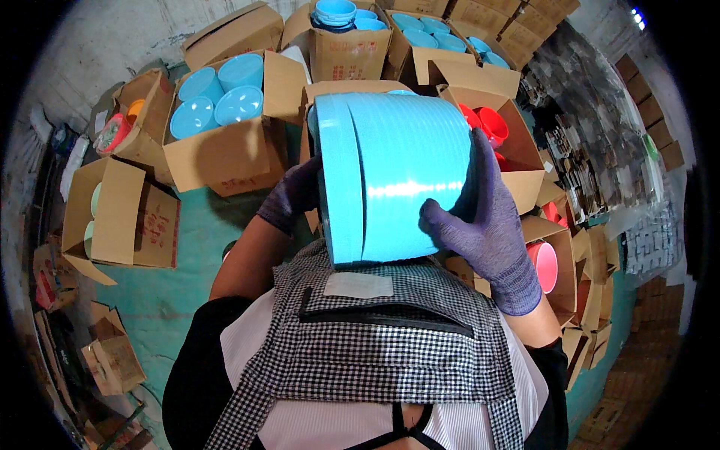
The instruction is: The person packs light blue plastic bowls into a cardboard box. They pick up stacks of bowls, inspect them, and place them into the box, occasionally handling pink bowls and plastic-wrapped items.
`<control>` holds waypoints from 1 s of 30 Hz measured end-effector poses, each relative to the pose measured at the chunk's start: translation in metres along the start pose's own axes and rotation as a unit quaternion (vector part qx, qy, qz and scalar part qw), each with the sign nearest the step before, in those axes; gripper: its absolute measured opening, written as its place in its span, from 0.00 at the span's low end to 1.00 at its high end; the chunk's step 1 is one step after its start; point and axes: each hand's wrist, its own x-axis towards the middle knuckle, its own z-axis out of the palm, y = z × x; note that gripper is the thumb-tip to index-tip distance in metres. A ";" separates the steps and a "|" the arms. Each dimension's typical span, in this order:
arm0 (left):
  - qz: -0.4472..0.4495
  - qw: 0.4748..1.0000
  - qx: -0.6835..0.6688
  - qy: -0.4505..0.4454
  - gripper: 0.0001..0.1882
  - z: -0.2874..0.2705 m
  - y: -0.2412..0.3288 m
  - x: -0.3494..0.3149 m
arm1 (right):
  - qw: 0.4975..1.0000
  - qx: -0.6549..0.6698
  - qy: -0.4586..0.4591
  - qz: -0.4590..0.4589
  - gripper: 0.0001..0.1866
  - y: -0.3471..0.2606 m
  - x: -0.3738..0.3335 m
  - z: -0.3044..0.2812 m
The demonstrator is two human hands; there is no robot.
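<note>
Tipped on its side in front of my chest is a stack of nested light blue plastic buckets (412, 180), the wide rims to the left and the ribbed wall to the right. My right hand (491, 225), in a purple knit glove, grips the right end, thumb across the wall and fingers round the far side. At the rim end my left hand (298, 191), gloved alike, presses against the stack; its fingertips are hidden behind it. Just beyond stands an open cardboard carton (309, 94), largely covered by the buckets.
To the left, a carton of blue buckets (225, 154) stands open beside a smaller carton with pale green items (157, 225). More blue buckets (335, 11) fill cartons at the back. On the right are cartons with red buckets (491, 124) and a pink bucket (542, 268). The floor (161, 315) is green.
</note>
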 end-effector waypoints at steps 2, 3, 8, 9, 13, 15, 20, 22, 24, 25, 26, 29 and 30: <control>-0.001 1.000 0.001 0.003 0.33 -0.001 0.000 -0.001 | 0.999 -0.020 0.015 -0.024 0.57 0.004 0.000 0.001; -0.001 1.000 0.003 0.005 0.33 -0.002 0.000 -0.001 | 0.999 -0.030 0.013 -0.023 0.57 0.003 0.000 0.001; -0.003 1.000 0.012 0.012 0.35 -0.006 0.001 -0.003 | 0.999 -0.029 -0.006 0.018 0.57 -0.007 -0.001 0.000; -0.003 1.000 0.017 0.014 0.35 -0.008 0.000 -0.003 | 0.999 -0.036 -0.002 0.006 0.58 -0.005 -0.001 0.000; -0.015 0.999 0.035 0.015 0.38 -0.032 -0.002 0.004 | 0.998 0.042 -0.022 0.034 0.60 -0.005 -0.001 0.002; -0.004 0.998 0.069 0.007 0.38 -0.033 -0.003 0.004 | 0.998 0.046 -0.021 0.029 0.61 -0.005 -0.001 0.003; 0.023 0.993 0.111 0.022 0.36 -0.006 0.004 -0.011 | 0.999 -0.002 -0.002 0.042 0.63 0.000 -0.003 0.003; 0.038 0.994 0.097 0.021 0.34 -0.010 0.003 -0.012 | 0.999 0.005 0.001 0.040 0.63 0.000 -0.003 0.003; 0.043 0.992 0.119 0.014 0.33 -0.009 0.003 -0.017 | 0.999 0.015 0.000 0.036 0.63 0.002 -0.005 0.004; 0.047 0.990 0.130 0.010 0.32 -0.005 0.003 -0.021 | 0.999 0.021 -0.002 0.033 0.64 0.003 -0.005 0.004; 0.044 0.993 0.111 0.012 0.32 0.002 0.004 -0.025 | 0.999 0.015 0.003 0.028 0.64 0.004 -0.006 0.004; 0.049 0.990 0.127 0.034 0.32 0.028 0.010 -0.038 | 1.000 -0.016 0.011 0.024 0.65 0.006 -0.007 0.003; 0.060 0.981 0.178 0.054 0.32 0.035 0.011 -0.041 | 0.999 -0.035 0.011 0.031 0.66 0.006 -0.007 0.002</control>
